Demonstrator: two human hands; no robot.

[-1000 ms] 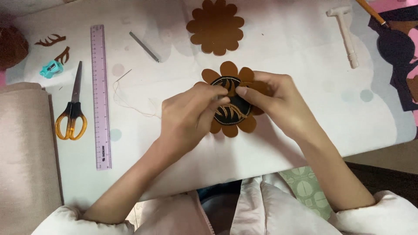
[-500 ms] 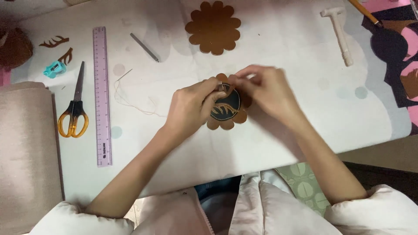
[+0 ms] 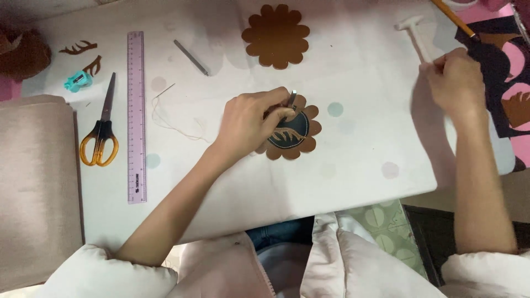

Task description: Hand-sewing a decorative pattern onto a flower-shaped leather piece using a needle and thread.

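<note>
A white worktop (image 3: 353, 160) dotted with pale spots is seen from above. A scalloped brown leather flower piece (image 3: 301, 144) with a dark round centre and a tan antler shape is pinned near the middle by the left hand (image 3: 249, 122), whose grip is closed on a thin metal punch (image 3: 292, 100) held upright. At the far right edge, a small white hammer (image 3: 415, 33) is touched by the curled right hand (image 3: 454, 83); whether its grip is closed on the handle cannot be told.

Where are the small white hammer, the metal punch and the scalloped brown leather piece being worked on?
small white hammer (image 3: 415, 30), head view, on its handle near the head.
metal punch (image 3: 292, 100), head view, on its upper shaft.
scalloped brown leather piece (image 3: 309, 132), head view, on its right petals.
</note>
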